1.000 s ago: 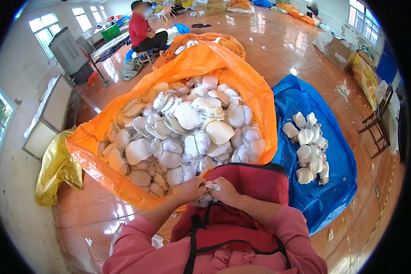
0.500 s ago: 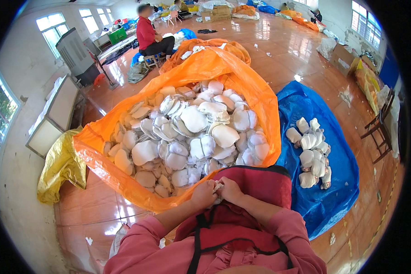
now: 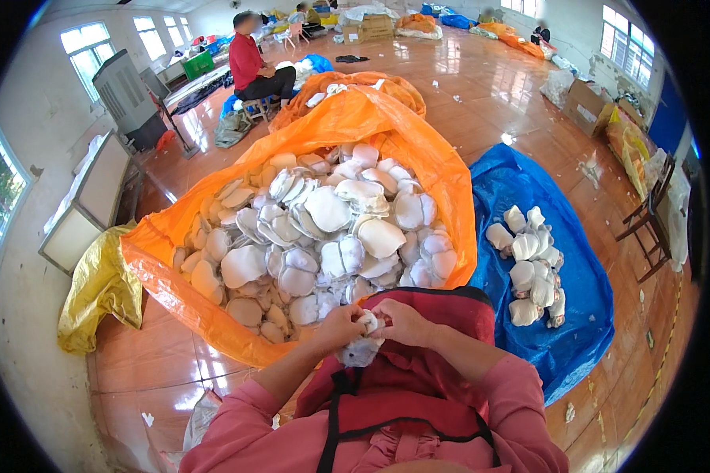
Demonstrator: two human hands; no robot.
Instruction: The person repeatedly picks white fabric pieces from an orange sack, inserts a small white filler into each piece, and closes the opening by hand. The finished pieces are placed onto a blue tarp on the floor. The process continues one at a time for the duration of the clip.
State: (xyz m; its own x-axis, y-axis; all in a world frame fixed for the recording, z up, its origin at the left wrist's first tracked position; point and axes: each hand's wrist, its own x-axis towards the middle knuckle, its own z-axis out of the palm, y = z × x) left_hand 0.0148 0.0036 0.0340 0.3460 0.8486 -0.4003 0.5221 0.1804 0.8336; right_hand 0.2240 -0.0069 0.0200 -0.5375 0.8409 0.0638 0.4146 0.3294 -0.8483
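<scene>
Over my lap, my left hand [image 3: 339, 326] and my right hand [image 3: 405, 323] pinch a small white-and-grey soft fabric piece [image 3: 360, 352] between them. Its upper part is bunched at my fingertips, while the lower part hangs loose below. Just beyond my hands lies a large orange woven sack [image 3: 443, 158], spread wide around a heap of rounded white fabric pads [image 3: 327, 209]. Some pads are stacked or paired. On the right, a blue plastic sheet or sack [image 3: 501, 185] carries a small pile of stuffed-looking white bundles [image 3: 541, 290]. A dark red apron [image 3: 442, 319] covers my lap.
A seated person in red [image 3: 248, 67] is behind the orange sack. Yellow sacking [image 3: 102, 292] and a white cabinet [image 3: 79, 213] stand at the left. A wooden chair [image 3: 647, 217] is at the right. Cardboard boxes [image 3: 588, 108] and more sacks line the walls.
My hands have moved slightly apart, and the fabric piece, mostly hidden in them before, now hangs visibly below my fingers. The whole view has shifted a little.
</scene>
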